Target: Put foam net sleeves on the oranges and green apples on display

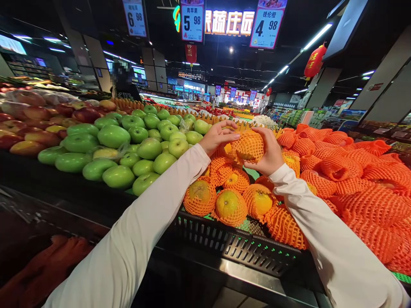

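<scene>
An orange in an orange foam net (248, 146) is held up above the fruit display. My right hand (271, 152) is closed around its right side, with the thumb underneath and fingers over the top. My left hand (220, 136) is at the upper left of this orange, its fingers bent and apart. The tip of its thumb is at the net's edge; whether it presses on it I cannot tell. Below both hands, several netted oranges (231, 205) lie in a black slotted basket (231, 244), some with their tops bare.
Green apples (149, 147) are heaped to the left, with red apples (35, 113) beyond them. Fruit in red-orange foam nets (362, 171) is piled on the right. Price signs (192, 21) hang overhead. A person (123, 83) in dark clothes stands behind the display at left.
</scene>
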Available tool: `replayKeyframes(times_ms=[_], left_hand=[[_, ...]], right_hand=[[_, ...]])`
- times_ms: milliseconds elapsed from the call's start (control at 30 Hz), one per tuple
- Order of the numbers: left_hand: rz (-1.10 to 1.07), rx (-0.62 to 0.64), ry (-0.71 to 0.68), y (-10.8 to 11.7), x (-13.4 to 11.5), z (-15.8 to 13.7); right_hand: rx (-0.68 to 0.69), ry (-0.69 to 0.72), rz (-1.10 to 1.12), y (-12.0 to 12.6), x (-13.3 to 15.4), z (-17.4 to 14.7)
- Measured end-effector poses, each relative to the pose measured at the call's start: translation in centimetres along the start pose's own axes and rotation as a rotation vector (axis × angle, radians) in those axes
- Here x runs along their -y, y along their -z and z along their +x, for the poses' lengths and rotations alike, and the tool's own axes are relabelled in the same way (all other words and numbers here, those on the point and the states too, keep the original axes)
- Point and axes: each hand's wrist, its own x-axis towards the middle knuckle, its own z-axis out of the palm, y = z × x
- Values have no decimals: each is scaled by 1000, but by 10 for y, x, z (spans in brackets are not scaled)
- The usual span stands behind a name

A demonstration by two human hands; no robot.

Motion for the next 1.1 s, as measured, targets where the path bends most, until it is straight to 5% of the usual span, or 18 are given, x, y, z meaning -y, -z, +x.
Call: replayKeyframes(times_ms=[633,833,967,1100], left_hand=[[-35,135,109,9,9,6],[0,29,171,6,12,7],[-20,61,323,4,13,7],[-10,13,330,5,16,9]], right_hand=[[-202,-443,656,-15,-2,-3],[-146,-660,939,-18,-4,-6],[-87,-699,985,-15,0,-5],[-52,-761,998,-15,-4,-5]])
